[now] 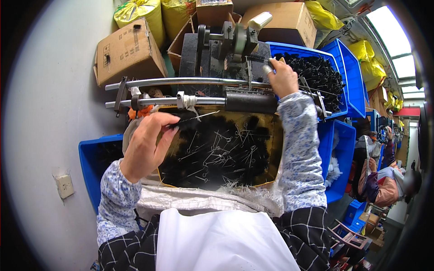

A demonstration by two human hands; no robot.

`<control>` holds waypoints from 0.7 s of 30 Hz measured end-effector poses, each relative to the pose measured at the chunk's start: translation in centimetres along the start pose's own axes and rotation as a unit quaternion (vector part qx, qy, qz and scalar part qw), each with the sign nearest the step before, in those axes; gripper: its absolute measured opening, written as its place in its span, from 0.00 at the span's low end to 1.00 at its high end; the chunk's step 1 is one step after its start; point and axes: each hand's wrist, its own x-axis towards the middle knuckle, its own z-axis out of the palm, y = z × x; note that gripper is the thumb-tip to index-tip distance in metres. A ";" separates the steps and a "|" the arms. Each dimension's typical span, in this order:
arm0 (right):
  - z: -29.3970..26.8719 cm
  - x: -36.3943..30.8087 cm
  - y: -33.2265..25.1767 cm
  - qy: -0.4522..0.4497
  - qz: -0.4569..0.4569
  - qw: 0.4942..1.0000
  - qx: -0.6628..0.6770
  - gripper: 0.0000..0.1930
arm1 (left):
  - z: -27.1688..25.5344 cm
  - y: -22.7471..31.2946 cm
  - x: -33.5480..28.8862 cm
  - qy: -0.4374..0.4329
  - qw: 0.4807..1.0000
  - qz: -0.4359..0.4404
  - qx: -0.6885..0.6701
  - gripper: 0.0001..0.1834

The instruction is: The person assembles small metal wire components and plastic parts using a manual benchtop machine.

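The machine (235,43) fills 12 o'clock, its bars (181,81) crossing the tray's (276,140) far edge; open room lies over the tray, between the hands. Right hand (284,79), at 1 o'clock: fingertips by the machine, grip unclear. Left hand (151,137), at 10 o'clock: thumb and forefinger pinch a brush (186,120), wire pointing past the fingertips between 2 and 3 o'clock.

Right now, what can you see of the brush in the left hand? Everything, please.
The brush is slim: black bristles toward the grip and a bare, pale wire stem that looks like metal. The left hand pinches its bristled end between thumb and fingers, which hide part of it. The stem points right and slightly upward, showing in front of the yellowish tray. Whether anything besides the hand touches it, I can't tell.
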 end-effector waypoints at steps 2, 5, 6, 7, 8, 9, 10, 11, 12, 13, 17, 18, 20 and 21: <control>-0.9 1.5 0.8 -0.029 0.027 0.999 -0.019 0.14 | 0.1 0.1 0.5 0.011 1.000 0.005 -0.010 0.10; -0.2 3.0 5.0 -0.020 -0.081 0.996 -0.035 0.13 | 0.9 0.2 1.8 -0.008 0.996 0.011 -0.092 0.08; -1.0 3.3 4.4 -0.071 -0.075 0.995 0.011 0.13 | 0.9 -0.1 1.6 -0.006 0.996 0.005 -0.087 0.08; -2.6 3.1 3.3 -0.076 -0.029 0.996 -0.022 0.13 | 0.9 -0.5 1.3 -0.014 0.995 -0.014 -0.102 0.07; -4.5 2.3 3.0 -0.079 0.026 0.995 -0.063 0.13 | 1.2 -0.8 1.4 -0.024 0.992 -0.025 -0.125 0.07; -5.4 1.7 4.0 -0.005 0.056 0.993 -0.104 0.13 | 1.3 -0.6 1.5 -0.025 0.992 -0.025 -0.125 0.07; -6.8 1.0 4.7 0.070 0.087 0.983 -0.149 0.13 | 1.6 -0.2 1.8 -0.024 0.992 -0.019 -0.125 0.07; -7.2 -0.1 4.7 0.142 0.047 0.981 -0.127 0.13 | 2.0 0.3 2.2 -0.024 0.992 -0.012 -0.126 0.07; -7.5 -1.5 3.4 0.212 0.007 0.971 -0.105 0.13 | 2.8 0.6 2.6 -0.025 0.991 -0.007 -0.128 0.07; -7.6 -2.9 0.6 0.201 -0.115 0.973 -0.007 0.12 | 3.7 0.7 2.7 0.011 0.989 -0.007 -0.146 0.07; -6.9 -9.9 -9.5 -0.053 -0.256 0.939 0.224 0.13 | 6.8 0.4 2.3 0.094 0.972 -0.023 -0.213 0.08; -5.9 -10.6 -10.0 -0.022 -0.256 0.935 0.244 0.10 | 7.0 0.6 2.1 0.107 0.965 -0.044 -0.236 0.08; -4.5 -9.3 -8.4 0.010 -0.258 0.947 0.193 0.09 | 6.2 -0.2 1.1 0.100 0.972 -0.029 -0.209 0.10; -3.2 -7.5 -7.3 0.040 -0.191 0.972 0.133 0.10 | 5.6 -1.3 0.2 0.043 0.986 -0.078 -0.140 0.12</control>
